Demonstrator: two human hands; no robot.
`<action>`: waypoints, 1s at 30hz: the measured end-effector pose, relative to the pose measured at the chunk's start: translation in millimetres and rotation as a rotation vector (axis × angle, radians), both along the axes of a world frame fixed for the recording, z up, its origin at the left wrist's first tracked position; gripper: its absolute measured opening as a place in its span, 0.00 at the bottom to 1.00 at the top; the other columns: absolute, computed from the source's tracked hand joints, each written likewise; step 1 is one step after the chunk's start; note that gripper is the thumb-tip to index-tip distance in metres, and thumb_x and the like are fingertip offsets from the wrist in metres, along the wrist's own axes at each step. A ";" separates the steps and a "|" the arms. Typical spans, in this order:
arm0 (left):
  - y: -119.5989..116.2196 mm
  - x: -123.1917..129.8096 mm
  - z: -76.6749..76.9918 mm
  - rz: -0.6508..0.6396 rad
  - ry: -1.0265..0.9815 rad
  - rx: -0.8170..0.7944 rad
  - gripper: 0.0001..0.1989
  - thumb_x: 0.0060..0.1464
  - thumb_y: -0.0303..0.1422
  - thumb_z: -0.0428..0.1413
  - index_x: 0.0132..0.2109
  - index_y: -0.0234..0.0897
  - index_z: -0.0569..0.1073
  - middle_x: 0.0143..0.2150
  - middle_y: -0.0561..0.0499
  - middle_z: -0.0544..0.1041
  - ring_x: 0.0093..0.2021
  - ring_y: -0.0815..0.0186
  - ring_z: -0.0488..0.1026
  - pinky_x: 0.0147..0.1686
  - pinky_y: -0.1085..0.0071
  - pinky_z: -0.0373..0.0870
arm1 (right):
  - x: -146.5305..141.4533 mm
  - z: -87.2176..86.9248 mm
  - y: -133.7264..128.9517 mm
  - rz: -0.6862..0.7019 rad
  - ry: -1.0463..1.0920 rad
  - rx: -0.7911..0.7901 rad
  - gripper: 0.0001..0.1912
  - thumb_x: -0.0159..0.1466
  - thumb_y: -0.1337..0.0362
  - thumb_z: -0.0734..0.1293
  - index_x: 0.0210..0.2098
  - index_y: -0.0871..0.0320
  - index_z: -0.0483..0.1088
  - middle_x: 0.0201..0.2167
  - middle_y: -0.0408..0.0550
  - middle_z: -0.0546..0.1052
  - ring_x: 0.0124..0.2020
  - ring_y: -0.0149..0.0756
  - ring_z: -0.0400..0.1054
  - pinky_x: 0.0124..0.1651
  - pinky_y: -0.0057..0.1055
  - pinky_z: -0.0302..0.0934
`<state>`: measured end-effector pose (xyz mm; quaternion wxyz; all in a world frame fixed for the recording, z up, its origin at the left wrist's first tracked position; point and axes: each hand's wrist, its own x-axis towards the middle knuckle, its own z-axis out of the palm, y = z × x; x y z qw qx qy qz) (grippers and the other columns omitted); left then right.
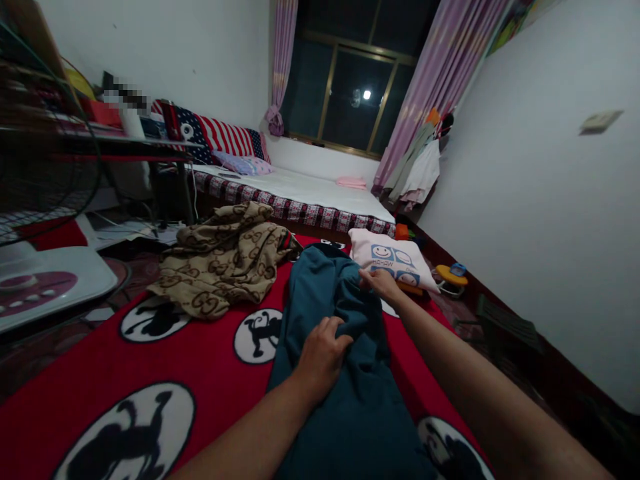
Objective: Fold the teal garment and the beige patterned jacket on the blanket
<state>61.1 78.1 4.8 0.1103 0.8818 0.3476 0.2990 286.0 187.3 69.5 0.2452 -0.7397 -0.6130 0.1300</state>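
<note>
A dark teal garment [350,413] lies lengthwise on a red blanket [215,367] printed with black figures in white circles. My left hand [323,357] rests on the middle of the garment, its fingers curled and pressed into the cloth, which bunches beside the thumb. Farther up, at the garment's right edge, my right hand [379,283] pinches the fabric between thumb and fingers. Folds run between the two hands. Just beyond my right hand sits a white pillow [407,257] with blue smiley squares. To the left of the garment a brown patterned cloth [225,260] lies crumpled.
Behind the blanket stands a bed [300,183] below a window. On the left are a cluttered desk [145,150], a fan [45,153] and a white and pink appliance [55,283]. A yellow stool [451,275] and a dark stool [507,323] stand on the right.
</note>
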 end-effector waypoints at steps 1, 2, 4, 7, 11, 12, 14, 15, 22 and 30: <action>-0.5 1.5 -0.1 -0.008 0.004 0.010 0.13 0.57 0.22 0.51 0.42 0.41 0.76 0.53 0.46 0.69 0.52 0.60 0.66 0.51 0.62 0.69 | -1.4 -0.1 5.3 -0.027 -0.020 -0.004 0.24 0.64 0.51 0.60 0.20 0.58 0.74 0.20 0.49 0.77 0.31 0.40 0.74 0.43 0.34 0.64; -0.8 2.8 -0.5 -0.016 0.006 0.019 0.13 0.57 0.23 0.50 0.43 0.41 0.76 0.52 0.46 0.69 0.51 0.60 0.66 0.50 0.62 0.69 | -2.8 0.7 11.0 -0.059 -0.045 -0.009 0.23 0.63 0.50 0.60 0.22 0.58 0.74 0.20 0.50 0.77 0.33 0.42 0.74 0.44 0.36 0.63; -0.7 4.6 -1.8 -0.023 0.010 0.023 0.13 0.58 0.23 0.50 0.45 0.41 0.75 0.52 0.46 0.69 0.51 0.60 0.67 0.49 0.62 0.70 | -5.6 3.8 22.6 -0.129 -0.088 -0.015 0.24 0.62 0.46 0.59 0.26 0.59 0.74 0.24 0.54 0.78 0.37 0.47 0.74 0.45 0.41 0.62; -0.8 4.6 -3.2 -0.020 0.025 -0.006 0.15 0.57 0.22 0.50 0.48 0.43 0.74 0.52 0.47 0.68 0.51 0.60 0.67 0.50 0.64 0.70 | -9.8 9.8 37.2 -0.233 -0.140 -0.023 0.29 0.57 0.40 0.61 0.33 0.62 0.76 0.34 0.63 0.78 0.45 0.57 0.71 0.47 0.50 0.60; -3.7 1.7 -0.2 -0.009 0.018 -0.065 0.21 0.56 0.21 0.50 0.53 0.46 0.71 0.55 0.47 0.65 0.51 0.61 0.69 0.49 0.65 0.71 | -12.1 17.9 50.5 -0.274 -0.149 -0.041 0.21 0.44 0.53 0.74 0.32 0.61 0.76 0.36 0.63 0.78 0.44 0.59 0.71 0.45 0.47 0.62; -4.9 1.1 1.6 0.016 0.018 -0.081 0.23 0.55 0.21 0.50 0.55 0.47 0.69 0.55 0.46 0.65 0.50 0.61 0.69 0.48 0.65 0.71 | -11.6 20.2 53.5 -0.279 -0.142 -0.026 0.18 0.43 0.57 0.75 0.31 0.61 0.76 0.35 0.62 0.78 0.44 0.58 0.71 0.45 0.46 0.63; -7.3 0.5 5.5 0.101 0.025 -0.080 0.27 0.53 0.20 0.52 0.58 0.47 0.66 0.57 0.45 0.64 0.52 0.58 0.69 0.49 0.61 0.71 | -9.3 23.9 60.1 -0.308 -0.121 0.029 0.14 0.44 0.61 0.73 0.30 0.62 0.76 0.35 0.62 0.78 0.44 0.59 0.71 0.45 0.45 0.63; -8.3 0.9 7.0 0.153 0.028 -0.055 0.28 0.52 0.21 0.53 0.59 0.46 0.66 0.60 0.43 0.62 0.55 0.55 0.67 0.50 0.57 0.70 | -8.1 24.7 63.5 -0.321 -0.101 0.062 0.12 0.47 0.62 0.71 0.29 0.62 0.76 0.34 0.63 0.79 0.44 0.59 0.71 0.44 0.45 0.64; -5.9 9.2 -2.0 0.100 0.177 0.133 0.18 0.63 0.26 0.43 0.52 0.36 0.73 0.66 0.46 0.62 0.67 0.55 0.54 0.64 0.49 0.52 | -19.0 6.4 66.6 -0.246 0.121 0.261 0.11 0.56 0.66 0.63 0.34 0.63 0.74 0.25 0.53 0.79 0.31 0.43 0.75 0.35 0.35 0.69; -9.2 11.1 -1.6 0.186 0.260 -0.090 0.23 0.62 0.28 0.44 0.63 0.30 0.64 0.68 0.38 0.53 0.67 0.51 0.53 0.64 0.51 0.52 | -33.1 -27.2 -31.0 0.204 -0.186 0.804 0.14 0.64 0.64 0.59 0.47 0.57 0.69 0.52 0.54 0.73 0.56 0.43 0.65 0.59 0.44 0.56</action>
